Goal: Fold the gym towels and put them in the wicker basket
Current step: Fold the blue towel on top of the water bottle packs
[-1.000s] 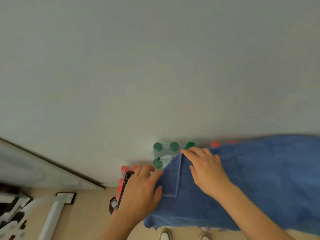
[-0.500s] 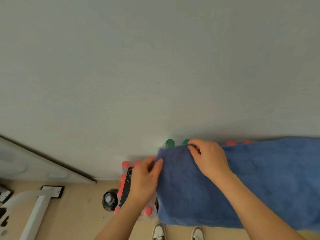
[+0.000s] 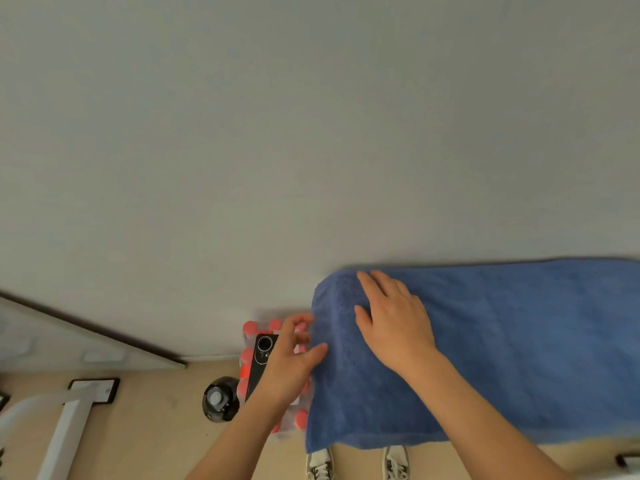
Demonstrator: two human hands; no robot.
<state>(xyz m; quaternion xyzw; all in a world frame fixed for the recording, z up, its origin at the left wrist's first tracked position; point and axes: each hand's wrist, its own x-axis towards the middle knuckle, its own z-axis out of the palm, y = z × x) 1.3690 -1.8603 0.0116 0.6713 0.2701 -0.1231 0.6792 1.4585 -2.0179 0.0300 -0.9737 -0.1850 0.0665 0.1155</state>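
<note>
Left hand (image 3: 294, 358): fingers loose, thumb touching the towel's left edge, gripping nothing.
Right hand (image 3: 394, 323): open, palm flat on the towel.
Blue towel (image 3: 519, 348): spread wide, draped over a hidden support.
Progress: early, I judge. Folding is barely begun and the wicker basket is out of view.

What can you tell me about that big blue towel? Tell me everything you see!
The blue towel looks soft and fuzzy, like terry cloth. It lies spread wide and runs off the picture's right side. What holds it up is hidden. Its left end looks folded over and rounded, and its near edge hangs down. The right hand rests flat on it near that end. The left hand touches its left edge with the thumb.
</note>
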